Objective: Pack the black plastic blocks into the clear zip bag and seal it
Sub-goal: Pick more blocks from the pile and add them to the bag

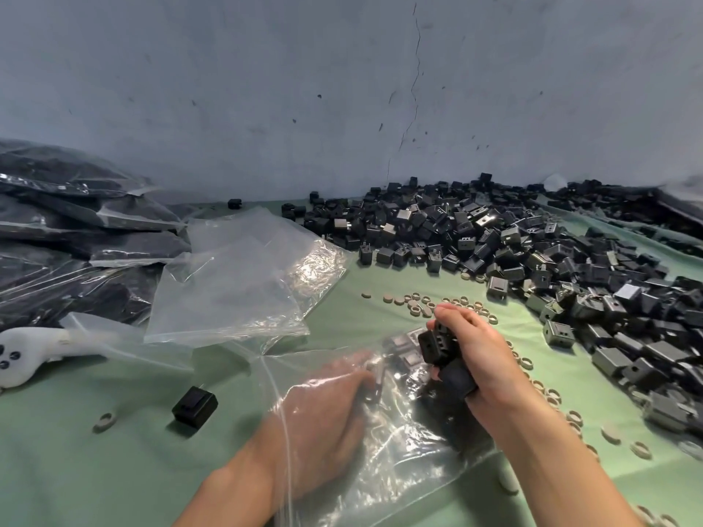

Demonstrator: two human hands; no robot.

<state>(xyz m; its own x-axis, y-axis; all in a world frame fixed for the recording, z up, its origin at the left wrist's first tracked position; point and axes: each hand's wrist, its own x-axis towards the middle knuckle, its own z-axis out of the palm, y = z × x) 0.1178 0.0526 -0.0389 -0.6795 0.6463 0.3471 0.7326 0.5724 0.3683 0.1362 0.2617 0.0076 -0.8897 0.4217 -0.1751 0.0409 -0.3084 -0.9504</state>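
Observation:
A clear zip bag (403,462) lies crumpled on the green cloth in front of me, with a few black blocks inside it. My left hand (323,416) is inside the bag, seen blurred through the plastic; its grip cannot be made out. My right hand (475,359) is at the bag's mouth and grips a clutch of black plastic blocks (437,346). A big heap of the same black blocks (532,252) covers the cloth at the right and back. One loose block (194,407) lies to the left of the bag.
Empty clear bags (243,275) lie spread at centre left. Filled, sealed bags of blocks (57,230) are stacked at far left. A white controller (26,355) rests at the left edge. Several small beige rings (426,302) are scattered across the cloth. A grey wall stands behind.

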